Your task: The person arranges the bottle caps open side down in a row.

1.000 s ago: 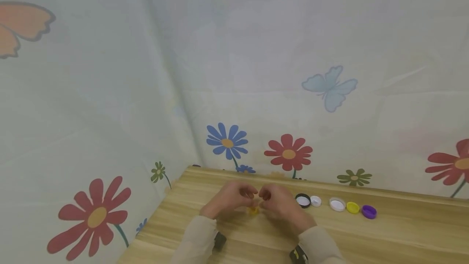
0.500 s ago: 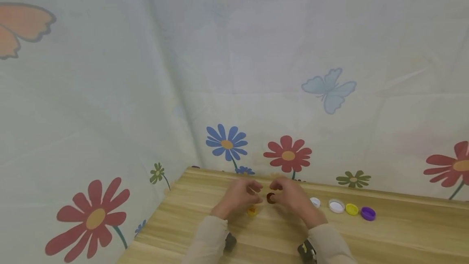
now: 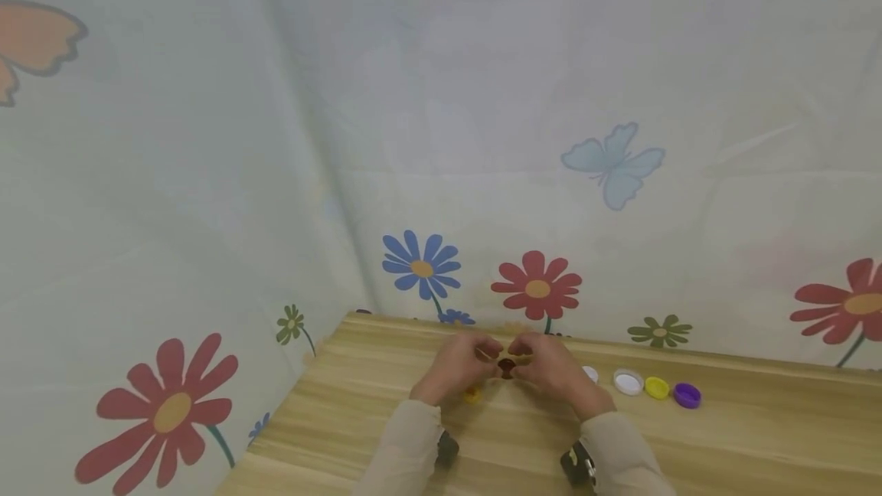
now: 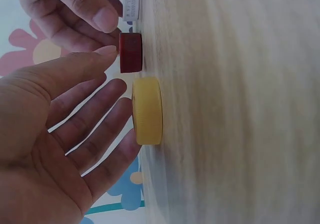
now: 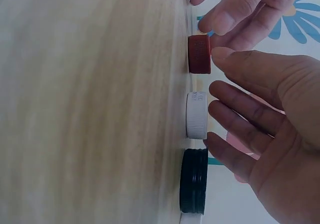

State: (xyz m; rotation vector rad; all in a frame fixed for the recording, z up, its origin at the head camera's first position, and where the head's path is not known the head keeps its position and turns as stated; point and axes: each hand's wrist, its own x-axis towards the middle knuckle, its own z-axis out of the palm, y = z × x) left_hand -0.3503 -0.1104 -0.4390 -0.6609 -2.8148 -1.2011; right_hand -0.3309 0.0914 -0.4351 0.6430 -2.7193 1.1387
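A dark red bottle cap (image 3: 506,368) lies on the wooden table between the two hands. In the left wrist view the left hand (image 3: 460,362) has its thumb tip at the top of the red cap (image 4: 131,53), its other fingers loosely spread; contact is hard to tell. From the other side, the right hand (image 3: 547,367) brings its thumb tip close to the same red cap (image 5: 199,54), fingers relaxed. A yellow cap (image 4: 148,111) lies beside the left fingers. By the right fingers lie a white ribbed cap (image 5: 196,115) and a black cap (image 5: 194,180).
Rightward along the table (image 3: 758,435) run a small white cap (image 3: 589,374), partly behind the right hand, a clear-rimmed white lid (image 3: 628,383), a yellow lid (image 3: 657,387) and a purple lid (image 3: 687,395). A flower-printed curtain (image 3: 441,136) hangs behind the table's back edge.
Both hands have shifted right from above the yellow cap to either side of the red cap. Since half a second ago the left hand has come closer to the right hand.
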